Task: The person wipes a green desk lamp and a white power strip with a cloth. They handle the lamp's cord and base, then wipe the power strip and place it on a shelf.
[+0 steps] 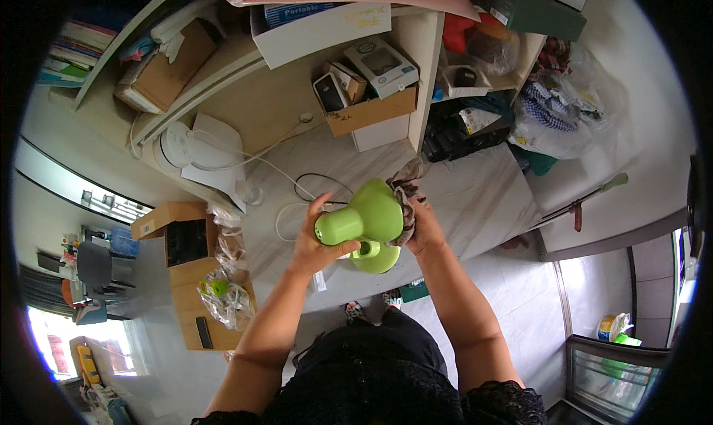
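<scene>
Wiping seems underway at frame centre, left hand (308, 241) gripping a glossy lime-green bell-headed lamp (375, 211) by its narrow end, right hand (425, 230) clutching crumpled grey-brown cloth (406, 181) against the wide end, further strokes presumably calling for steady support.

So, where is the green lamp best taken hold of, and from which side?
Likely by the narrow end of the green lamp, from the left: it is slim, points left, and the left hand grips there. The broad, rounded end faces right and looks harder to wrap; the right hand holds a cloth at its rim.
</scene>
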A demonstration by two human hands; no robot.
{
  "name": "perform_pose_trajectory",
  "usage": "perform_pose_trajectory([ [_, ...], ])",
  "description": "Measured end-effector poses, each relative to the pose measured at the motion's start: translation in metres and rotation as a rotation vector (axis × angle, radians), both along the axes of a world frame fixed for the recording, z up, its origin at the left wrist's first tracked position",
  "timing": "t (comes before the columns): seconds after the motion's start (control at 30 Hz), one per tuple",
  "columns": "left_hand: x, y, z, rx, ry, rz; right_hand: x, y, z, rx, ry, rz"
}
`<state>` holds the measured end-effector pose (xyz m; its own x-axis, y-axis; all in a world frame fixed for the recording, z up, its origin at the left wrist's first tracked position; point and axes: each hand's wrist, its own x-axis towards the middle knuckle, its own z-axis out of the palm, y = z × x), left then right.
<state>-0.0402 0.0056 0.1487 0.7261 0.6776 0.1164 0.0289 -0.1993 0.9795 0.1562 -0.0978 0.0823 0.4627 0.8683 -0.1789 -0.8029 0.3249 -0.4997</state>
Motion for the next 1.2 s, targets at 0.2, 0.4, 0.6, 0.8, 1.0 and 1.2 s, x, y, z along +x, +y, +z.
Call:
perform_pose_trajectory([
  [0.2, -0.024, 0.0, -0.003, 0.155, 0.026, 0.013, -0.011, 0.009, 0.041, -0.209, -0.125, 0.01],
  [0.4, -0.037, -0.009, 0.004, 0.049, -0.159, -0.038, -0.004, 0.025, 0.035, -0.294, -0.097, 0.288],
  [0.6, -0.061, 0.005, 0.015, -0.351, -0.49, 0.031, -0.05, 0.017, 0.041, -0.415, -0.506, 0.277],
  [0.8, -0.083, 0.018, 0.021, -0.476, -0.594, -0.002, -0.052, -0.001, 0.126, -0.234, -0.364, 0.072],
  [1.0, -0.082, 0.022, 0.025, -0.537, -0.608, 0.032, -0.077, 0.002, 0.134, -0.191, -1.239, -0.25],
  [1.2, -0.087, 0.027, 0.012, -0.587, -0.618, 0.07, -0.078, -0.022, 0.155, 0.006, -1.218, -0.146],
])
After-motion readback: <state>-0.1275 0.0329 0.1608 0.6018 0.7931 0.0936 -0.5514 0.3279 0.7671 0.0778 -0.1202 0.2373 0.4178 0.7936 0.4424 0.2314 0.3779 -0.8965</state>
